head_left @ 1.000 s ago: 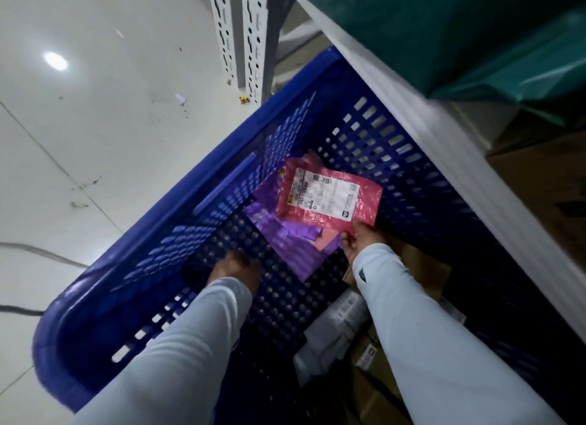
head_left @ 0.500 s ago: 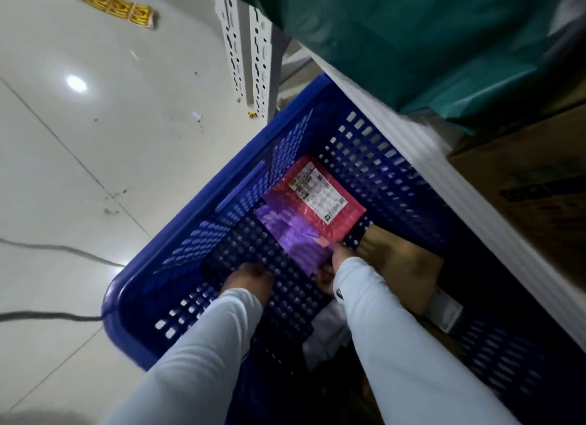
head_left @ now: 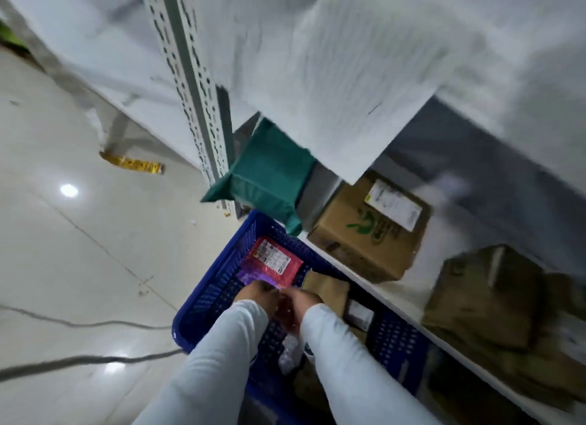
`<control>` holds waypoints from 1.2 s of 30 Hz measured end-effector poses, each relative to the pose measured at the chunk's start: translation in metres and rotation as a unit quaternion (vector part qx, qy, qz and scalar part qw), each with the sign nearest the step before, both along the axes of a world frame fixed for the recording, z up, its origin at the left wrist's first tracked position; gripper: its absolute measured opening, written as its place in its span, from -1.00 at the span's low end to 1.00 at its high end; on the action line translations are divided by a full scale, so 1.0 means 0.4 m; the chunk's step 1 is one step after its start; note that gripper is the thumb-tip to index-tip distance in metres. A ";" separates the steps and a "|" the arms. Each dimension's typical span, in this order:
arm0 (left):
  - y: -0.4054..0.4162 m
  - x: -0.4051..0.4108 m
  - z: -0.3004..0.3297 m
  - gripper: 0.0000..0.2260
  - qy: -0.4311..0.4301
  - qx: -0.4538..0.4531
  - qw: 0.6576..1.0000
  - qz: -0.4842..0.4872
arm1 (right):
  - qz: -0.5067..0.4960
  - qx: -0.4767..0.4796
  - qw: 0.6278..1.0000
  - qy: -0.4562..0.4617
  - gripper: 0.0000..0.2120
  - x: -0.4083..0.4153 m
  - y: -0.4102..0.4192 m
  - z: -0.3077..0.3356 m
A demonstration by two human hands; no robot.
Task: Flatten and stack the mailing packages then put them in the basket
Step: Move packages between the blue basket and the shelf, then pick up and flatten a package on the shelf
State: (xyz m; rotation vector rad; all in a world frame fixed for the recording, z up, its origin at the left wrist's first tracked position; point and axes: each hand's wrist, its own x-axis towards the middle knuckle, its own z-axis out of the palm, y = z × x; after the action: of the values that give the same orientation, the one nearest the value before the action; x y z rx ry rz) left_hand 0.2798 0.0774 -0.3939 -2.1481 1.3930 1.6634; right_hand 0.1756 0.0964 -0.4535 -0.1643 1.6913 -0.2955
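Off to the left of both hands, a dark cable (head_left: pixel 82 324) trailed across the pale floor (head_left: pixel 63 250), and farther off a yellow wrapper (head_left: pixel 133 164) lay near the foot of a perforated grey upright (head_left: pixel 190 85). Nearer in, the blue basket (head_left: pixel 203 301) stood on the floor against the shelving, and both white-sleeved arms reached down into it.

The left hand (head_left: pixel 258 294) was low inside the basket with its knuckles up; its fingers looked bent, but the picture was blurred and I could not tell whether they held anything. Just beyond it, touching or nearly touching its fingertips, lay a purple mailer (head_left: pixel 253 276), flat on the basket floor. The pink mailing package (head_left: pixel 272 261) with a white label lay flat on top of that, just ahead of both hands and toward the far end of the basket.

The right hand (head_left: pixel 301 301) sat close beside the left, almost meeting it, fingers pointed down. Something reddish smeared between the two hands; I could not make out what it was or whether the right hand gripped it. Below the wrists a crumpled white package (head_left: pixel 290 355) lay in the basket. Just right of the right hand a brown paper package (head_left: pixel 328 290) leaned against the basket's wall.

Farther right, on the white shelf (head_left: pixel 409 293), stood a cardboard box (head_left: pixel 371 231) with a label, and beyond it a darker box (head_left: pixel 488 301). Above the hands a green bag (head_left: pixel 269 174) hung over the shelf's edge.
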 end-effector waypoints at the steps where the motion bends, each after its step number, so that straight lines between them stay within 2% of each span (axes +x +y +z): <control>1: -0.010 0.000 0.074 -0.74 -0.007 -0.019 1.000 -0.004 | -0.014 -0.025 1.000 -0.003 -0.77 -0.004 -0.010 0.073; 5: -0.063 -0.006 0.337 -0.83 -0.035 -0.135 0.990 -0.003 | -0.048 -0.069 0.996 -0.019 -0.71 -0.034 -0.037 0.375; 9: -0.132 -0.055 0.593 -0.82 -0.010 -0.233 0.972 -0.015 | -0.055 -0.153 0.987 -0.010 -0.65 -0.113 -0.077 0.661; 11: -0.165 -0.084 0.677 -0.88 -0.007 -0.250 0.967 -0.048 | -0.054 -0.190 0.980 -0.001 -0.67 -0.145 -0.097 0.769; 16: -0.214 -0.218 0.882 -0.83 0.011 -0.294 0.950 -0.108 | -0.059 -0.244 0.968 0.008 -0.75 -0.265 -0.129 1.008; 20: -0.215 -0.332 0.971 -0.83 0.032 -0.326 0.933 -0.148 | -0.053 -0.273 0.961 0.008 -0.77 -0.362 -0.119 1.138; 25: -0.203 -0.468 1.014 -0.77 0.029 -0.342 0.913 -0.222 | -0.085 -0.302 0.943 0.112 -0.83 -0.503 -0.126 1.208; 27: -0.206 -0.517 1.022 -0.73 0.024 -0.355 0.901 -0.249 | -0.028 -0.306 0.927 0.217 -0.78 -0.564 -0.141 1.218; 30: -0.214 -0.562 1.024 -0.70 0.024 -0.358 0.892 -0.275 | 0.095 -0.269 0.854 0.436 -0.73 -0.632 -0.153 1.214; 32: -0.228 -0.579 1.017 -0.70 0.027 -0.357 0.891 -0.279 | 0.139 -0.241 0.806 0.523 -0.74 -0.668 -0.159 1.205; 34: -0.247 -0.590 1.009 -0.70 0.028 -0.355 0.891 -0.282 | 0.151 -0.225 0.790 0.550 -0.72 -0.706 -0.168 1.202; 36: -0.262 -0.592 1.002 -0.72 0.031 -0.355 0.891 -0.282 | 0.135 -0.205 0.801 0.545 -0.66 -0.741 -0.170 1.206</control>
State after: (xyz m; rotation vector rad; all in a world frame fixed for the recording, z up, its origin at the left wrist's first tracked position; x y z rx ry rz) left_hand 0.0429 -0.0276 0.0069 -1.6328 2.6296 1.0943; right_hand -0.1208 0.0283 0.0290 -1.0618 2.6771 -0.3805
